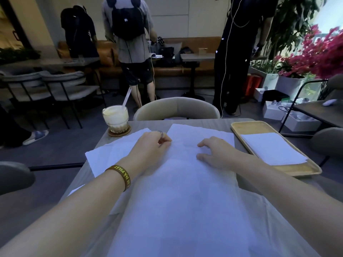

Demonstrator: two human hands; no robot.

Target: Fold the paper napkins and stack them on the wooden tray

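A large white paper napkin (pixel 185 182) lies spread out on the grey table in front of me. My left hand (pixel 150 147) rests on its far left part, fingers curled and pinching the paper near a fold. My right hand (pixel 215 153) lies flat on it with fingers apart. Another unfolded napkin (pixel 115 153) sticks out at the left under my left wrist. At the right, a wooden tray (pixel 239 127) holds a folded white napkin (pixel 272 147).
A glass with a pale drink and a straw (pixel 116 117) stands on a coaster at the table's far left corner. A beige chair (pixel 176 108) faces me across the table. Three people stand further back among tables and chairs. Pink flowers (pixel 319 52) are at the right.
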